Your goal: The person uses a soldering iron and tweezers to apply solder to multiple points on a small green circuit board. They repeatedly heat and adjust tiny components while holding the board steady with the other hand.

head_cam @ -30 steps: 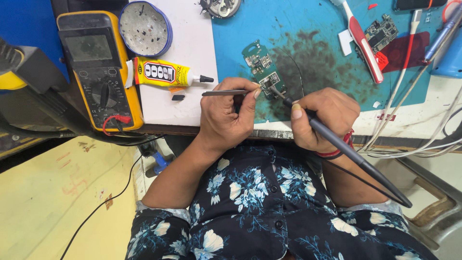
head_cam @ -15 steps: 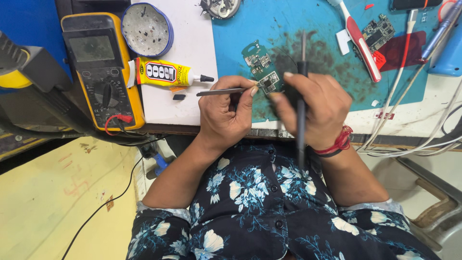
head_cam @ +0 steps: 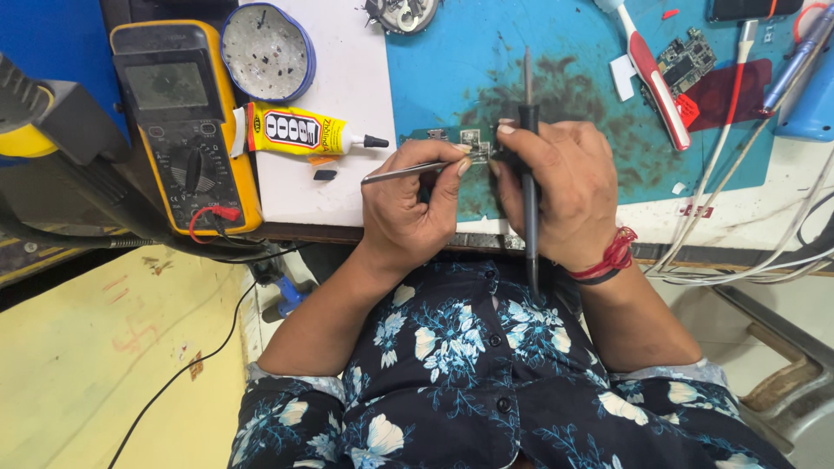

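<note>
Head view — left hand (head_cam: 413,204) fingers pinch tweezers (head_cam: 404,173), right hand (head_cam: 556,195) fingers grip soldering iron (head_cam: 527,130) over, seemingly, a circuit board (head_cam: 469,139).

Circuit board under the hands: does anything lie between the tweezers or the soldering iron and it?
Nothing visible does. The left hand holds the tweezers with their tip at the small green circuit board; the right hand grips the soldering iron upright beside it. The right-hand fingers hide part of the board.

- A yellow multimeter (head_cam: 187,130) lies on the counter (red lead plugged in).
- Beside it, a yellow glue tube (head_cam: 300,132).
- A round blue tin (head_cam: 268,50) sits above.
- A red-and-white tool (head_cam: 651,74) rests on the blue mat (head_cam: 452,61).
</note>
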### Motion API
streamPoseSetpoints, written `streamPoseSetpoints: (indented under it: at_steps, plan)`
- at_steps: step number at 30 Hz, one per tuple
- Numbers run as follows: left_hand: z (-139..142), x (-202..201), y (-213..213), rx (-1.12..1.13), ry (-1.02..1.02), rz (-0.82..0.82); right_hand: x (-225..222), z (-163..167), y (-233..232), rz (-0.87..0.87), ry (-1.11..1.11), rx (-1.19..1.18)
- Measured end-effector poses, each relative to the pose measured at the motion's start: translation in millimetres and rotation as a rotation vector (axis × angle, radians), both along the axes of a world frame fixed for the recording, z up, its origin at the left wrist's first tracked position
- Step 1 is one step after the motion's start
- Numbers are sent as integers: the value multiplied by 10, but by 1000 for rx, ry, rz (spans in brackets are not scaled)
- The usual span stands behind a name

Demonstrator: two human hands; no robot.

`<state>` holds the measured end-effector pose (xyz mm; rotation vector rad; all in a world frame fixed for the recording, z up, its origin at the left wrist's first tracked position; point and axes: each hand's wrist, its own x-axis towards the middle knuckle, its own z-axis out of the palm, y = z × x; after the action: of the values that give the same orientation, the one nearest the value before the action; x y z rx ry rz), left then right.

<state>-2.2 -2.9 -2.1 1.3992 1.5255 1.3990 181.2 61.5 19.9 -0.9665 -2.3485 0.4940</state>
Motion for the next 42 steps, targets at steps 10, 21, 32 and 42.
streamPoseSetpoints:
  at_steps: [10, 21, 32, 42]
  plan:
    - [68, -28, 38, 123, 320, 56, 71, -160, -99, -186, 320, -178]
    - [41, -23, 24, 79, 295, 29, 266, -283, -144, -67, 293, -49]
    - [46, -19, 39, 86, 282, 31, 216, -219, -119, -50, 295, -63]
    - [36, -3, 23, 74, 261, 35, 237, -213, -120, -58, 294, -83]
